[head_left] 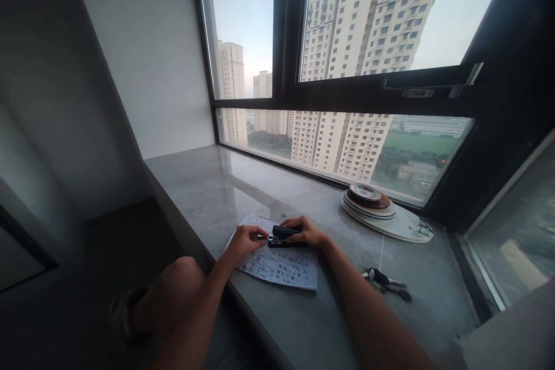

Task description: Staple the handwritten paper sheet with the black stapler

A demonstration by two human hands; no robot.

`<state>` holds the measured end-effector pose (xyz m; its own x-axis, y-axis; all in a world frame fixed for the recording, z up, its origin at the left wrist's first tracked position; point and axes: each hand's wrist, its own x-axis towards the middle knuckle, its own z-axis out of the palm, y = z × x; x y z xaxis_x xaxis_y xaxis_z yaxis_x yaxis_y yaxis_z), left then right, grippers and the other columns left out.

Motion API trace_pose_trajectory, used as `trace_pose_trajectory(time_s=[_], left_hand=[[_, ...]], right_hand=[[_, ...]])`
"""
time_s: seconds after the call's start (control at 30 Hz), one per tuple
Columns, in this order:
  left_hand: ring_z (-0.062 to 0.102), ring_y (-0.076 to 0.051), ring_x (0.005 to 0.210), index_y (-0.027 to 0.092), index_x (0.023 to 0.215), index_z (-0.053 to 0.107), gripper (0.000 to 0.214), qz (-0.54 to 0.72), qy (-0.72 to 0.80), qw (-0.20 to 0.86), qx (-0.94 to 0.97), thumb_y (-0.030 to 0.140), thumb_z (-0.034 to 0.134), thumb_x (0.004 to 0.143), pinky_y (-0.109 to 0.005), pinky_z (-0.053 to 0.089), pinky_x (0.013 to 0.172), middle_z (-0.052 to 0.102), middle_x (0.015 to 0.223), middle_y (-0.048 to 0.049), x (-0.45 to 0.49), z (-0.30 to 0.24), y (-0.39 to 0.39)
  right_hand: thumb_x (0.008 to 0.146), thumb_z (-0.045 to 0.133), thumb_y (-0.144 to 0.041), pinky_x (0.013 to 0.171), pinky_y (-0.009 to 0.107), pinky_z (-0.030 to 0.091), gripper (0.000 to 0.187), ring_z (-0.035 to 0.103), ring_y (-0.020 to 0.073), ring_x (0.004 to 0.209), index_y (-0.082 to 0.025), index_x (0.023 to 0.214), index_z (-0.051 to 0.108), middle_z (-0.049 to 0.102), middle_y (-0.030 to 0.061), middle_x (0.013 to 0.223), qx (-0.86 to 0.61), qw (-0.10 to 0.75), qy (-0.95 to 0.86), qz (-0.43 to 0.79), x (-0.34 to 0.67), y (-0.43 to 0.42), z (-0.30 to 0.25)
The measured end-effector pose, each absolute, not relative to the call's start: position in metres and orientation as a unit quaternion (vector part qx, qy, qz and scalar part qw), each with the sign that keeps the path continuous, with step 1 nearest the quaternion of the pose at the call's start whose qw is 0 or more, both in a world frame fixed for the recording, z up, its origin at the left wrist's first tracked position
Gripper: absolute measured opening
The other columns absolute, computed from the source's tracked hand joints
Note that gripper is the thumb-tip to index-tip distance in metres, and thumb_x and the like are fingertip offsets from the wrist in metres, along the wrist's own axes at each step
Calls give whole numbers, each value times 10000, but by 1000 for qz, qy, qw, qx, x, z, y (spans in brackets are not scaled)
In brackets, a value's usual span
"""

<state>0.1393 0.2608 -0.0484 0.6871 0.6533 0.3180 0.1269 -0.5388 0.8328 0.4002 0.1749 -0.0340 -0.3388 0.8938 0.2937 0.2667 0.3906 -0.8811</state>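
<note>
From the head camera, the right hand [306,233] is curling over a black stapler [284,237], steadying it on the paper [281,269] just beneath. The left hand [245,241] is pinching the stapler's left end. Keys [385,284] are lying right of both hands on the surface [217,185].

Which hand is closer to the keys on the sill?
Right. The right hand grips the black tool up-left of the keys; the left hand is farther left.

Above the printed sheet [281,269], the dark tool [284,237] is partly hidden by the right hand [307,235] and the left hand [243,241]; its kind cannot be told. The sheet's print is too small to read. Both forearms are cut off below.
</note>
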Motion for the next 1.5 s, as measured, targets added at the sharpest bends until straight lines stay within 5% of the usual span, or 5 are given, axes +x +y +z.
trace_pose_trajectory(time_s=[0.6, 0.8, 1.07, 1.2, 1.5], left_hand=[[732, -209, 912, 254, 903, 776, 130, 346, 221, 291, 864, 222, 699, 804, -348, 544, 926, 796, 932, -7, 113, -50, 267], [689, -230, 1039, 265, 1078, 711, 397, 360, 188, 282, 869, 186, 816, 704, -345, 499, 959, 767, 1084, -10, 134, -35, 261], [653, -263, 1095, 254, 1132, 686, 464, 295, 177, 200, 917, 166, 835, 702, -386, 431, 999, 741, 1120, -51, 139, -19, 256], [595, -247, 1218, 300, 1085, 729, 326, 303, 130, 186, 926, 159, 754, 793, -380, 402, 1071, 672, 1300, -40, 168, -9, 276], [562, -276, 1314, 296, 1198, 702, 321, 160, 183, 157, 957, 309, 652, 881, -421, 412, 1091, 651, 1370, -61, 247, -47, 324]], right_hand=[[703, 857, -480, 886, 367, 501, 491, 655, 262, 980, -170, 1078, 787, 725, 79, 1102, -392, 420, -730, 371, 400, 175, -30], [731, 830, -519, 824, 358, 500, 461, 636, 252, 912, -177, 1038, 796, 720, 94, 1011, -369, 432, -741, 359, 384, 172, -10], [718, 841, -517, 816, 339, 496, 440, 634, 239, 900, -200, 1020, 794, 715, 66, 1011, -368, 392, -757, 371, 375, 180, -22], [711, 848, -491, 821, 320, 492, 469, 631, 227, 908, -192, 1065, 778, 712, 51, 1024, -391, 369, -743, 398, 406, 171, -30], [636, 887, -502, 724, 296, 492, 491, 626, 209, 831, -231, 1035, 798, 711, 21, 971, -421, 369, -710, 428, 438, 161, -43]])
